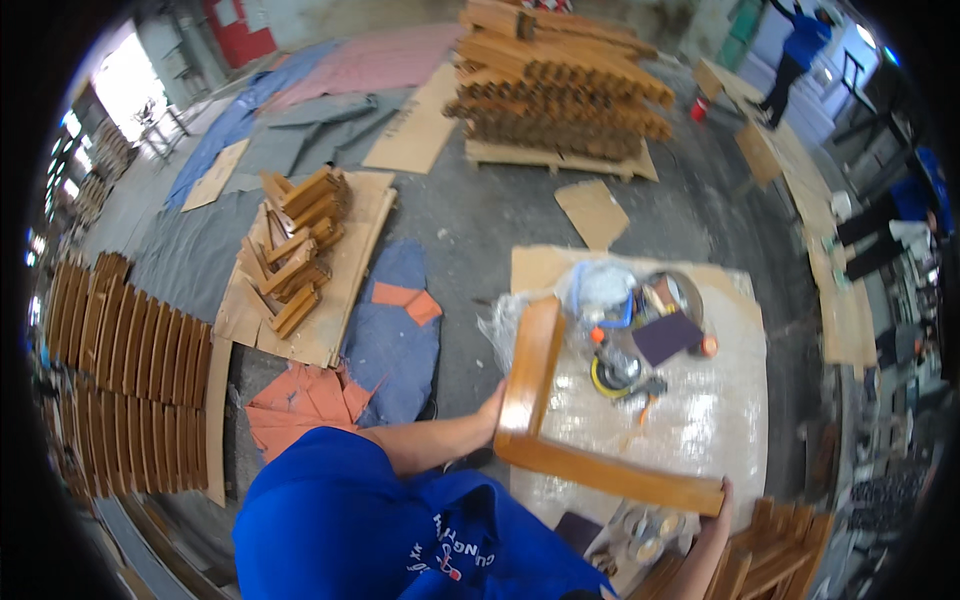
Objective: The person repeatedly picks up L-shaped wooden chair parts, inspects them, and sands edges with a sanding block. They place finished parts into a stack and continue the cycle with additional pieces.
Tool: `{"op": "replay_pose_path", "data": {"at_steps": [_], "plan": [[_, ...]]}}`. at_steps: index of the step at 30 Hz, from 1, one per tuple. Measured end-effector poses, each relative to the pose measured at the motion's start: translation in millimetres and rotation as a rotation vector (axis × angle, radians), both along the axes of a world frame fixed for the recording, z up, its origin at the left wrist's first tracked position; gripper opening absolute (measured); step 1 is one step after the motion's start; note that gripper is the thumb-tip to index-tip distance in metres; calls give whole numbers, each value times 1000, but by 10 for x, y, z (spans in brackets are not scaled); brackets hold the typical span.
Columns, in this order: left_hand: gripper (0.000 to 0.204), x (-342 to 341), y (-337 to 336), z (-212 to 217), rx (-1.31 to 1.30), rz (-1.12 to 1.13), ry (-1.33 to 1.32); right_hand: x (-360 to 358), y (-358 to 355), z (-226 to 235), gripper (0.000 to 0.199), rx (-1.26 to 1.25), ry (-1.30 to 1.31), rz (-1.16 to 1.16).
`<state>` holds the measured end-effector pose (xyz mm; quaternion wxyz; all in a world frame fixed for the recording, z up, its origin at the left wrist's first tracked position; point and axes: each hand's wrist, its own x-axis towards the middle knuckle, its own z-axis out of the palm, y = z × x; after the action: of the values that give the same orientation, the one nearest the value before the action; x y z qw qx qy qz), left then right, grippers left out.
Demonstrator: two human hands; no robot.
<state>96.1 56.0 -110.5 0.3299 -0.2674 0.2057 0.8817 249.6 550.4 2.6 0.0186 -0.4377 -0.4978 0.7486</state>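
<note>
My left hand (490,410) is gripping the L-shaped wooden piece (570,460) on its outer side near the corner; most fingers are hiding behind the wood. My right hand (722,505) is holding the far end of the lower leg, fingers partly blocked. Piece is sitting between my hands, covering part of the sheet-covered work surface (735,400); can't tell if it's touching it. Dark pad (668,338) is lying beside the clear plastic bag (603,287), whose contents are blurring together. Black-and-yellow round item (618,372) is lying nearby, kind unclear. Wooden stack (775,545) lower right is running out of view, partly behind my right forearm (700,565). White lettering is showing on my blue shirt (320,520), folds distorting it.
</note>
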Motion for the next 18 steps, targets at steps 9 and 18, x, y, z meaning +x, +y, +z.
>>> {"op": "replay_pose_path", "data": {"at_steps": [9, 18], "plan": [[52, -35, -407, 248, 290, -46, -1, 43, -730, 667, 39, 75, 116, 16], [54, 0, -1786, 910, 125, 145, 145, -637, -1659, 910, 56, -13, 257, 417]]}}
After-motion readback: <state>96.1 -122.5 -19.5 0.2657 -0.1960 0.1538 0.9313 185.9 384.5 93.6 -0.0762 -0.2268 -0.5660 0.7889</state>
